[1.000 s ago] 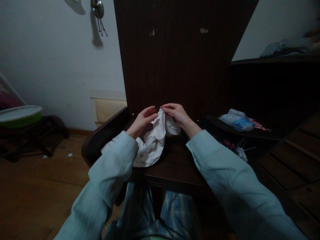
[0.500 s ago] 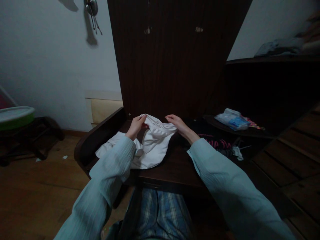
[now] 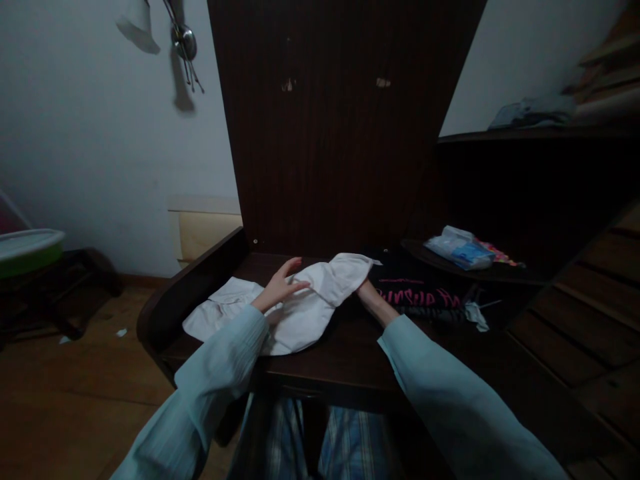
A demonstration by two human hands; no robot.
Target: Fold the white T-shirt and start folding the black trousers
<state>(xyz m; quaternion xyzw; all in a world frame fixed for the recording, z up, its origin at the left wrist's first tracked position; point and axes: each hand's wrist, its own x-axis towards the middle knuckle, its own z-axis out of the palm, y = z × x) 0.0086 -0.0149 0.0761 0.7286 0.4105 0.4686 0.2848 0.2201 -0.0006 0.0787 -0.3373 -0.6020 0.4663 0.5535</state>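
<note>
While the dark bench (image 3: pixel 360 350) spans the lower centre of the frame, the white cloth (image 3: pixel 305 327) lies along it, partly opened out, its left end creased and its right end raised, not yet flat. At centre, the left grip (image 3: pixel 280 288) is spread over the cloth; the right grip (image 3: pixel 367 295) reaches beneath the raised end, fingers hidden, closure indeterminable. Compared with half a second earlier, the left no longer pinches the upper edge, and the cloth extends farther right.
</note>
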